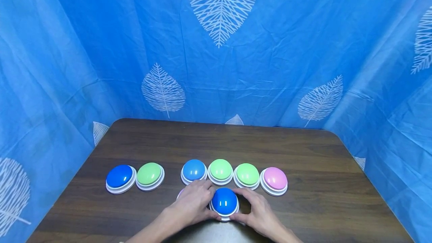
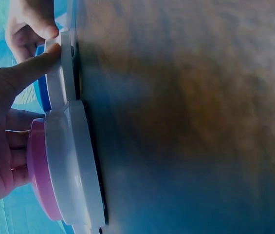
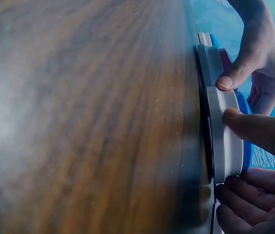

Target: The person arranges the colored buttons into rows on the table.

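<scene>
A dark blue dome push button [image 1: 224, 201] with a white base sits near the front of the table, between both hands. My left hand [image 1: 195, 202] grips its left side, thumb at the front of the white base. From the right, my right hand [image 1: 259, 211] holds the same button with thumb in front and fingers around the far side. Under my left hand is a pink button [image 2: 41, 170], mostly hidden in the head view; its white base meets the blue button's base in the left wrist view.
Behind the hands stand a light blue button [image 1: 194, 170], two green buttons [image 1: 221, 168] and a pink button [image 1: 275, 178] in a row. Farther left are another dark blue button [image 1: 119, 176] and a green button [image 1: 149, 174]. Blue leaf-print curtains [image 1: 270, 48] surround the wooden table [image 1: 320, 160].
</scene>
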Demonstrator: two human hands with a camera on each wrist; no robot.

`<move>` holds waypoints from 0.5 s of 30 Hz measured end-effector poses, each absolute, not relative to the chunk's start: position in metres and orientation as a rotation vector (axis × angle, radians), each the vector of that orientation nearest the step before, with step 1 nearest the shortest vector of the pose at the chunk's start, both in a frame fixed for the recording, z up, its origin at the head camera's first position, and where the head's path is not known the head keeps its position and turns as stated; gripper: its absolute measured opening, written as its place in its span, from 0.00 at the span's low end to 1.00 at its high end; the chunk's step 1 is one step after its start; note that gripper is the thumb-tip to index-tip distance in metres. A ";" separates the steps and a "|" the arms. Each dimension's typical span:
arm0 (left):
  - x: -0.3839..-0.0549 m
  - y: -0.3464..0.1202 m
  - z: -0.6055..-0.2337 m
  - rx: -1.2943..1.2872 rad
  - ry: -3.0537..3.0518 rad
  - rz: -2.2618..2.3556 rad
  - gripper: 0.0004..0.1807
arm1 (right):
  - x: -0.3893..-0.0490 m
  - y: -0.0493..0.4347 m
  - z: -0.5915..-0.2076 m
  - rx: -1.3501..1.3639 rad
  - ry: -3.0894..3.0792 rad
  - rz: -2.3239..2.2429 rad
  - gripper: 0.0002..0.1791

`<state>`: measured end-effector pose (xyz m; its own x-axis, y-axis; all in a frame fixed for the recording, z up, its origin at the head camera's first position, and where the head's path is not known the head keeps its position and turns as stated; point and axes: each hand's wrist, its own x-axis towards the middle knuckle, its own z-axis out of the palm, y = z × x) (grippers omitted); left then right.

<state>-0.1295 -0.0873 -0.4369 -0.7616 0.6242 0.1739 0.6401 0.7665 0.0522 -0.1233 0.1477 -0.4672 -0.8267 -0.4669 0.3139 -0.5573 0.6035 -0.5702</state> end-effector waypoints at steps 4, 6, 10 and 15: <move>-0.130 -0.087 -0.436 -0.998 -2.825 -0.153 0.37 | -0.125 0.146 -0.468 0.857 -2.692 1.033 0.33; -0.130 -0.087 -0.436 -0.990 -2.824 -0.145 0.36 | -0.126 0.145 -0.469 0.867 -2.669 1.023 0.33; -0.131 -0.087 -0.436 -0.977 -2.822 -0.142 0.36 | -0.128 0.143 -0.470 0.880 -2.627 1.011 0.33; -0.132 -0.089 -0.435 -0.965 -2.843 -0.153 0.36 | -0.130 0.140 -0.469 0.880 -2.635 1.016 0.33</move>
<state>-0.1325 -0.0888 -0.4354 -0.7857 0.5975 0.1601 0.6113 0.7896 0.0528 -0.1295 0.1398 -0.4690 -0.8077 -0.4630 0.3652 -0.5883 0.5903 -0.5527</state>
